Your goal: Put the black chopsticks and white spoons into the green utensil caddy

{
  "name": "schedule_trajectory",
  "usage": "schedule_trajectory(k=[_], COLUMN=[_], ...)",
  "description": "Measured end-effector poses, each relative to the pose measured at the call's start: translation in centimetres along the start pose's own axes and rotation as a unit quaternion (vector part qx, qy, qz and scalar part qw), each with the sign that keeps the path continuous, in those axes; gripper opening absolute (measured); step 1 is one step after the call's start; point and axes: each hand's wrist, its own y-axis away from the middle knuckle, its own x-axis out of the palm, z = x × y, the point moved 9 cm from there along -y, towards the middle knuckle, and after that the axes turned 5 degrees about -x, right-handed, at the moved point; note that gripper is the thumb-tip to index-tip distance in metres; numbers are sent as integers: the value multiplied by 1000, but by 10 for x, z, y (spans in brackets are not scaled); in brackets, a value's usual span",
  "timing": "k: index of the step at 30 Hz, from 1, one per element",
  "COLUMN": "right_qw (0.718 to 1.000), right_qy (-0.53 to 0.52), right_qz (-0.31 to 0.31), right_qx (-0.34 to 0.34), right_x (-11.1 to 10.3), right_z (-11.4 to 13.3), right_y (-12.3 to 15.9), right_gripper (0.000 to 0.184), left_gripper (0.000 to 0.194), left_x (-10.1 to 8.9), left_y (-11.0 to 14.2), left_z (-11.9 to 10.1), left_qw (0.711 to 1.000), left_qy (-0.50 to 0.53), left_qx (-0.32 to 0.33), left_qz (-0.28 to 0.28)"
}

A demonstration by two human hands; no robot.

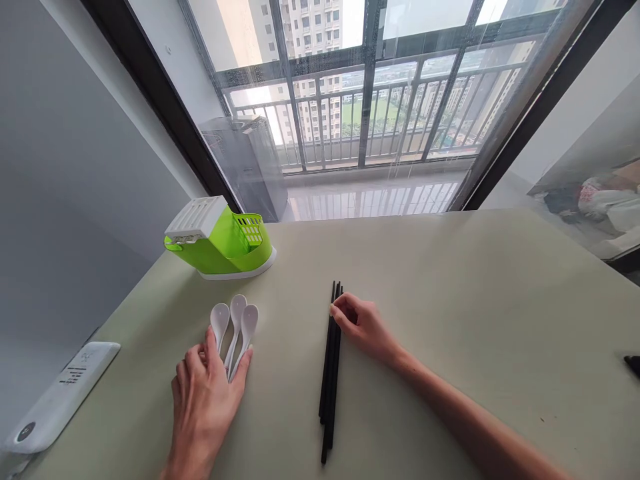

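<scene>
Three white spoons (237,330) lie side by side on the table, bowls pointing away from me. My left hand (205,393) reaches around their handles, index finger against the left spoon and thumb against the right one. Several black chopsticks (330,387) lie in a loose bundle at the middle of the table, their near ends uneven. My right hand (363,327) is closed in a pinch at the upper part of the bundle, thumb and index finger touching the chopsticks. Its other fingers are curled in, and their tips are partly hidden.
A green and white utensil holder (225,247) stands at the table's back left. A long white device (65,393) with a round button lies along the left edge. Something black (633,365) shows at the right edge. Behind the table (450,287) is a glass window.
</scene>
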Motion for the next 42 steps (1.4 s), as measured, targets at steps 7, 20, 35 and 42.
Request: schedule_trajectory(k=[7, 20, 35, 42], right_qw=[1000, 1000, 1000, 1000], right_qy=[0, 9, 4, 3], right_qz=[-2, -3, 0, 3], right_qx=[0, -5, 1, -3], right_x=[0, 0, 0, 1], right_z=[2, -1, -1, -2], right_y=[-1, -1, 0, -1], right_gripper=[26, 27, 24, 23], left_gripper=[78, 73, 45, 37], left_x=[4, 11, 13, 13], left_y=[-4, -4, -1, 1], left_z=[-1, -2, -16, -23], left_qw=[1000, 1000, 996, 994], left_qy=[4, -6, -24, -20], left_qx=[11, 15, 56, 76], left_qz=[11, 26, 66, 70])
